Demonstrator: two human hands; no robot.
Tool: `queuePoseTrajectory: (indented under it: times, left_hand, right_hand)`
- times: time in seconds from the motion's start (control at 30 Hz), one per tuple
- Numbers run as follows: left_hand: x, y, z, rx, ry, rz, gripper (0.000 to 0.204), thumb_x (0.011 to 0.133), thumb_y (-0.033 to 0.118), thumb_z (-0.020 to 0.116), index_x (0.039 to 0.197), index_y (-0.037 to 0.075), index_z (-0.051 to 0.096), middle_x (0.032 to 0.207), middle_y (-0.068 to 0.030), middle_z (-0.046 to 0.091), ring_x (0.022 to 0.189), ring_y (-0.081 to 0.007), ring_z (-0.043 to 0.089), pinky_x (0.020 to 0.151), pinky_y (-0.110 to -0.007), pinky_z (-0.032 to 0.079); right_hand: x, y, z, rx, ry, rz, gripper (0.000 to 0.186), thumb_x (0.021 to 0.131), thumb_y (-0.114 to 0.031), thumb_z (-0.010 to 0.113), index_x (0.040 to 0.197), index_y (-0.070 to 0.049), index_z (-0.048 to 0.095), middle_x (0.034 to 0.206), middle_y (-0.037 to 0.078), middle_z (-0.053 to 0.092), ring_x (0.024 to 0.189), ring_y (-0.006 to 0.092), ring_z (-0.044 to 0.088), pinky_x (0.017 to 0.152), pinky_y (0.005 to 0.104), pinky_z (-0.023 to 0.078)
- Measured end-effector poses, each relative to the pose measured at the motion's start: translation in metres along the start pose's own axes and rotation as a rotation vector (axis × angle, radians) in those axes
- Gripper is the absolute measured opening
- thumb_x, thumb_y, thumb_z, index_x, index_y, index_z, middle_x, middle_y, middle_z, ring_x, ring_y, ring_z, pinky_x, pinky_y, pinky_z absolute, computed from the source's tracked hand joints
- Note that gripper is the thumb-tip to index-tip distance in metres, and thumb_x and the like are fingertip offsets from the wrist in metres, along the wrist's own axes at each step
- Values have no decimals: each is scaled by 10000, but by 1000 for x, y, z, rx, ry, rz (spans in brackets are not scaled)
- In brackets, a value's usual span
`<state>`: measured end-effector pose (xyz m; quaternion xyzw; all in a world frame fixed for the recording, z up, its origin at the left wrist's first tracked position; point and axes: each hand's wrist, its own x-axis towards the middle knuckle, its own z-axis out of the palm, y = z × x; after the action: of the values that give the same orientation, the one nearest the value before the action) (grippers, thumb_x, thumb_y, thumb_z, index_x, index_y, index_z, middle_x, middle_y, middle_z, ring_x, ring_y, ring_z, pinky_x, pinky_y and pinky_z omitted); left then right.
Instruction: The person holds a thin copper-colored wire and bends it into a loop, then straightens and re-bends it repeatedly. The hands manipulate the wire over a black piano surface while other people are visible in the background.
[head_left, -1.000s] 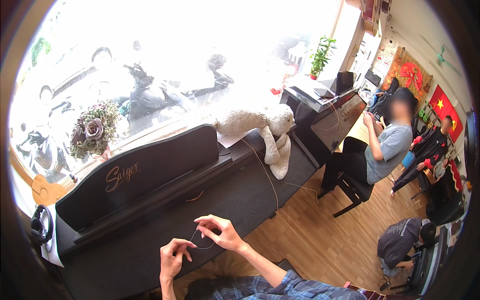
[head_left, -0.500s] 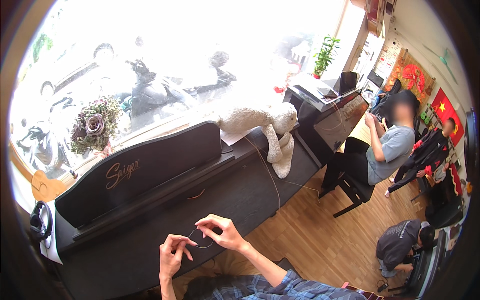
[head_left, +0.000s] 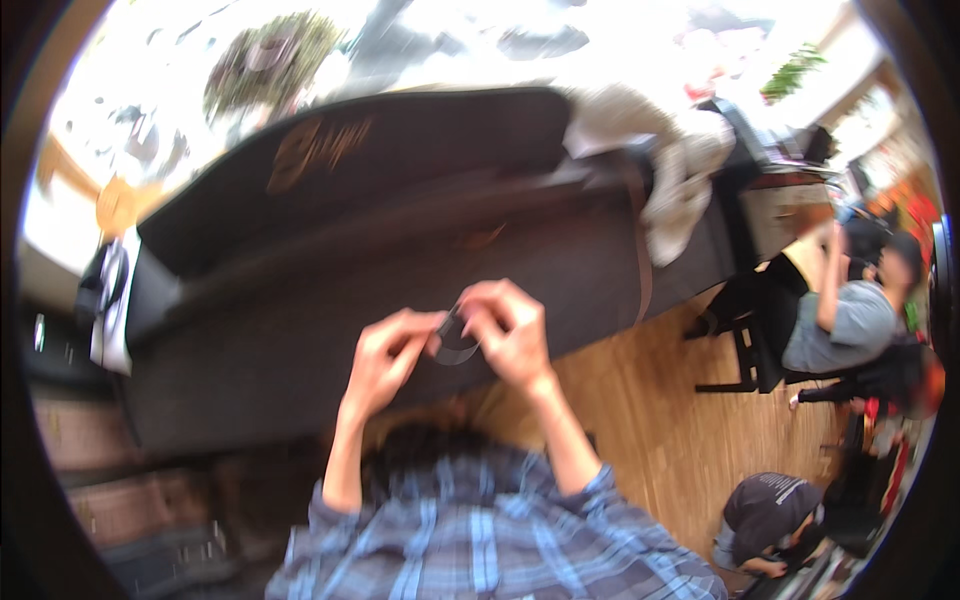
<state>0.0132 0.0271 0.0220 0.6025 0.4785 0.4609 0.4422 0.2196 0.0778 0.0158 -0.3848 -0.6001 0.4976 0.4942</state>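
Observation:
Over the black piano, both hands meet with their fingertips close together. A thin string, like a wire, curves in a small loop below and between them. My left hand pinches one end of this loop between thumb and fingers. On the other side, my right hand is closed in a pinch on the string as well. Motion blur hides the exact place where the fingertips touch it. A short brownish strip lies on the piano top beyond my hands.
A white plush toy lies at the piano's right end. Headphones rest at its left end, and dried flowers are behind it. One person sits at the right; another crouches on the wooden floor.
My view has swung, so the piano appears higher and more level, and more of my plaid shirt shows. Both hands still pinch the string loop, whose curve now hangs between them.

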Motion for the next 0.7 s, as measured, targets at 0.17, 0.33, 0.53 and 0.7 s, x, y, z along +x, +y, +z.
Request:
queuePoseTrajectory:
  times: [0.17,0.33,0.53,0.7]
  left_hand:
    - [-2,-9,-5,145,-7,172,376,918,-72,632,1215,114,770,894,-73,653,779,-193,669,710,-327,535]
    - [-3,-7,-1,190,42,167,418,895,-86,653,1207,154,793,895,-62,635,747,-173,646,666,-316,523]
    - [-1,-12,3,276,120,185,471,864,-95,663,1177,223,813,884,-74,643,743,-204,660,659,-325,540]
    - [-1,-15,5,319,161,211,463,854,-101,676,1155,219,821,866,-81,630,724,-208,655,639,-332,537]
  right_hand:
    - [-1,10,5,-44,43,75,138,987,-2,687,1125,9,688,947,71,753,783,108,720,725,244,571]
    - [-3,8,3,-42,35,37,166,975,6,707,1139,5,684,994,91,763,796,114,730,751,238,569]
    - [-8,11,-3,-16,-6,-28,202,954,40,715,1148,9,669,1009,94,752,792,118,721,743,245,556]
    - [-7,12,-3,-45,-42,-86,205,920,60,741,1111,11,685,943,77,749,771,120,734,747,250,563]
